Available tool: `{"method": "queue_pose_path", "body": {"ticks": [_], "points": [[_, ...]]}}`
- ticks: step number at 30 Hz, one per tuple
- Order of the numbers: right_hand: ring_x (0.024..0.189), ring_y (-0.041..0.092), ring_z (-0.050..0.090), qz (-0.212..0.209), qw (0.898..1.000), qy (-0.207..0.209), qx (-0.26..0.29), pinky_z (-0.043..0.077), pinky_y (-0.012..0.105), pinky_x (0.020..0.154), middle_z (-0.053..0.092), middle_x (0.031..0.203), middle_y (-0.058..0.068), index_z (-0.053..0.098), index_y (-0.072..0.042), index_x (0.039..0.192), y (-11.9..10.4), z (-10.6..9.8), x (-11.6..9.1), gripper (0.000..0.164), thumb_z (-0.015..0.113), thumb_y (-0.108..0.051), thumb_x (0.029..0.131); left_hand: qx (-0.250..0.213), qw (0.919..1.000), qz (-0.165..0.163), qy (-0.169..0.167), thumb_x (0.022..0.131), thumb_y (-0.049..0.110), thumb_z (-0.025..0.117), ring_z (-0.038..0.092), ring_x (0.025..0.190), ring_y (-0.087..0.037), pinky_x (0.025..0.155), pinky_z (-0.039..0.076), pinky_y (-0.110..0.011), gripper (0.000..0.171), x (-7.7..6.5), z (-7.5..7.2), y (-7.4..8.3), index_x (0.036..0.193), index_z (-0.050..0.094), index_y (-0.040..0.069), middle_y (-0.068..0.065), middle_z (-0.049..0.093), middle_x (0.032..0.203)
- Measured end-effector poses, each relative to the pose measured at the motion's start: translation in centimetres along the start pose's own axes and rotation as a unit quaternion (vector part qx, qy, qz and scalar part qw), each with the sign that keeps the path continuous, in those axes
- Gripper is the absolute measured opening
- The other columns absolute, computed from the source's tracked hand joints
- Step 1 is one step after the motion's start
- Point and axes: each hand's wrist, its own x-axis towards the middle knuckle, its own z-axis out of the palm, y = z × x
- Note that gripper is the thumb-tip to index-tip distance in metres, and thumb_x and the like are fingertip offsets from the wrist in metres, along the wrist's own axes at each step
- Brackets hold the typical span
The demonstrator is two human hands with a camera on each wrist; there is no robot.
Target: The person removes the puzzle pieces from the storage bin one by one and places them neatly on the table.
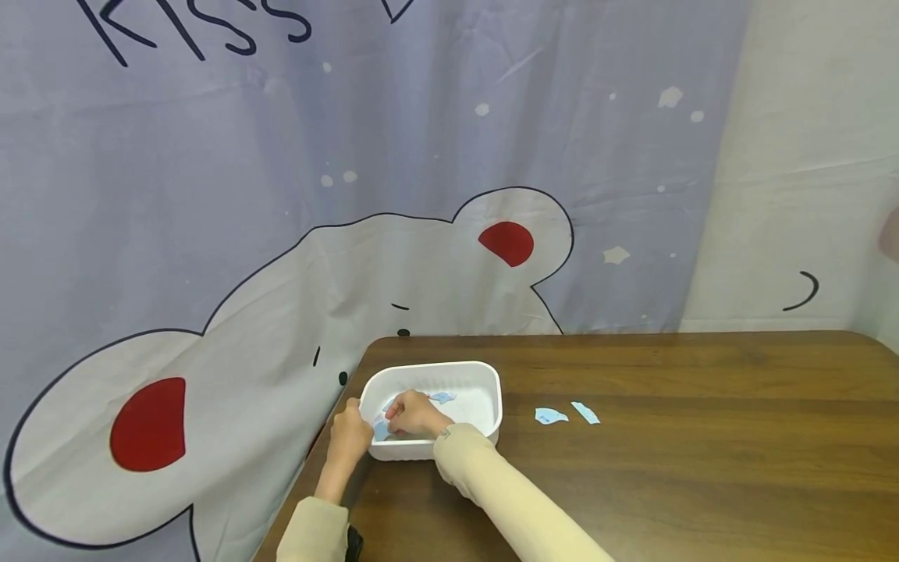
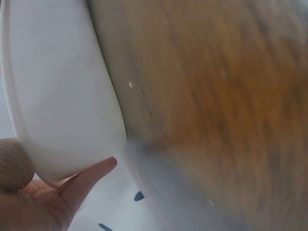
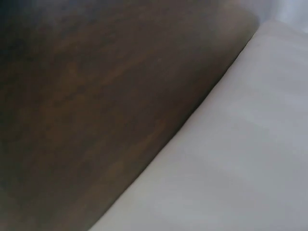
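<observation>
A white plastic basin (image 1: 485,394) stands at the left end of the table, with several light blue scraps (image 1: 442,397) lying in it. My left hand (image 1: 351,432) grips the left end of the basin; in the left wrist view its thumb and fingers (image 2: 94,175) close round the corner by the rim. Over the near wall, my right hand (image 1: 416,414) reaches inside. Its bent fingers are at the left part of the basin, right beside a blue scrap (image 1: 381,431); I cannot tell whether they pinch one. The right wrist view leaves the right hand out.
Two more light blue pieces lie on the brown wooden table (image 1: 702,437), right of the basin: a jagged scrap (image 1: 551,416) and a narrow strip (image 1: 586,413). A printed curtain (image 1: 393,265) hangs behind and left of the table, along its edge.
</observation>
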Motion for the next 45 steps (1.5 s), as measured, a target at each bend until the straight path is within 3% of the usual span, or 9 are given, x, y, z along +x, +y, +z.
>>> {"method": "queue_pose_path", "body": {"ticks": [9, 18, 33, 45], "points": [[0.055, 0.008, 0.056, -0.001, 1.0, 0.009, 0.005, 0.049, 0.018, 0.056, 0.068, 0.069, 0.01, 0.069, 0.005, 0.085, 0.1, -1.0, -0.5, 0.009, 0.069, 0.007, 0.076, 0.001, 1.0, 0.004, 0.001, 0.075, -0.006, 0.051, 0.064, 0.075, -0.05, 0.061, 0.049, -0.054, 0.035, -0.1, 0.5, -0.1, 0.108, 0.052, -0.015, -0.04, 0.063, 0.09], [0.059, 0.009, 0.059, -0.005, 0.999, 0.032, -0.003, 0.052, 0.021, 0.06, 0.07, 0.079, 0.014, 0.07, 0.005, 0.09, -0.3, -4.1, -0.4, 0.013, 0.069, 0.005, 0.077, 0.006, 1.0, -0.003, -0.004, 0.077, -0.005, 0.049, 0.063, 0.08, -0.053, 0.067, 0.049, -0.057, 0.036, 0.3, 0.1, -0.2, 0.111, 0.051, -0.016, -0.042, 0.062, 0.095], [0.071, 0.013, 0.068, -0.019, 0.995, 0.067, 0.075, 0.058, 0.039, 0.082, 0.071, 0.092, 0.016, 0.068, 0.007, 0.102, -0.8, -9.7, -1.9, 0.022, 0.065, -0.002, 0.082, 0.002, 0.9998, -0.006, -0.02, 0.077, -0.006, 0.049, 0.063, 0.083, -0.054, 0.066, 0.05, -0.057, 0.036, 0.3, 0.0, -0.1, 0.112, 0.05, -0.017, -0.043, 0.061, 0.097], [0.083, 0.016, 0.07, -0.006, 0.984, 0.111, 0.141, 0.057, 0.036, 0.087, 0.07, 0.099, 0.018, 0.065, 0.008, 0.109, -1.1, -14.5, -3.1, 0.025, 0.066, -0.002, 0.086, 0.002, 0.9993, -0.015, -0.033, 0.079, -0.006, 0.048, 0.063, 0.088, -0.053, 0.071, 0.051, -0.057, 0.039, 0.3, -0.1, -0.1, 0.116, 0.048, -0.019, -0.044, 0.06, 0.103]]}}
